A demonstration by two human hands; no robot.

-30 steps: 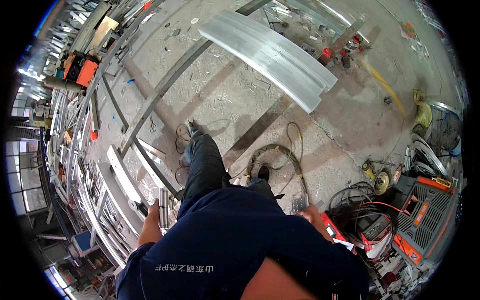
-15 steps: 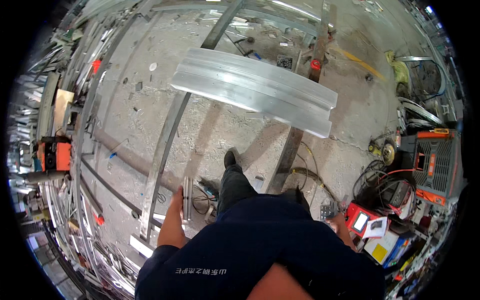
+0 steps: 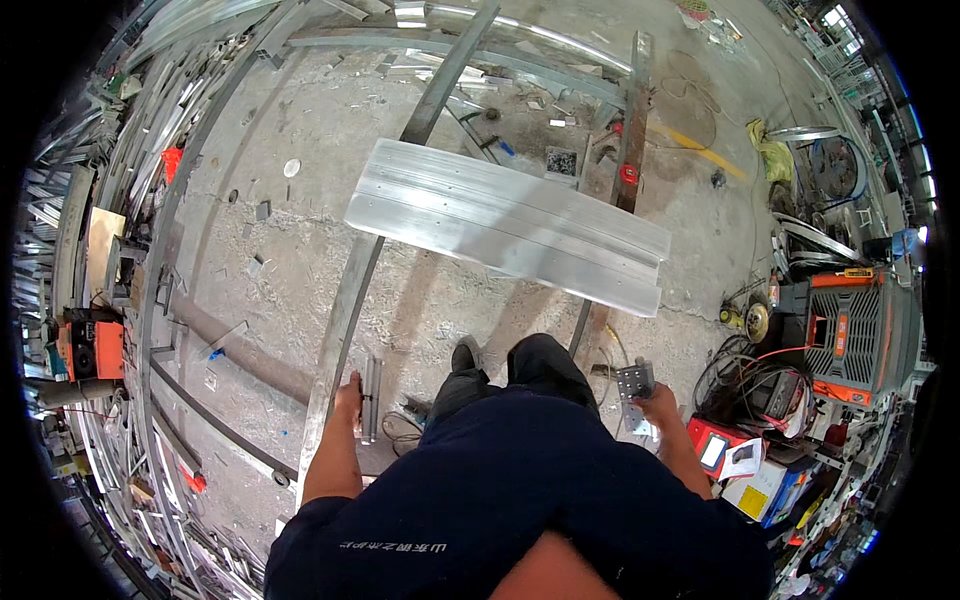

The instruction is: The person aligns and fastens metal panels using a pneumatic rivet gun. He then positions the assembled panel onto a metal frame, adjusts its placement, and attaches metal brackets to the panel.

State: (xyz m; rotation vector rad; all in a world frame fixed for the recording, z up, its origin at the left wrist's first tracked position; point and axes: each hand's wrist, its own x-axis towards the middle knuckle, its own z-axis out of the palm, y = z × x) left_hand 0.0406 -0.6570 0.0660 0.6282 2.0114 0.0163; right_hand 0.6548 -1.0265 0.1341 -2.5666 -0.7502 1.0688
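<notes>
My left hand (image 3: 348, 396) is closed on a short pair of silver metal bars (image 3: 370, 402), held upright beside the long steel beam on the left. In my right hand (image 3: 658, 406) is a grey metal plate with rows of holes (image 3: 634, 388), gripped by its right side. Ahead of me a wide silver stack of ribbed metal profiles (image 3: 505, 222) lies across the left steel beam (image 3: 350, 300) and the right steel beam (image 3: 632, 130). My fingers are partly hidden by the small size of the view.
A red tape measure (image 3: 628, 174) sits on the right beam. To my right stand an orange-and-grey machine (image 3: 845, 335), coiled cables (image 3: 745, 375) and a red box (image 3: 712, 445). Metal offcuts (image 3: 150, 150) are heaped along the left, near an orange machine (image 3: 95, 345).
The perforated plate and my right hand have come up and forward into fuller view. My right leg has moved forward. The profile stack now appears nearer; the left hand keeps the bars.
</notes>
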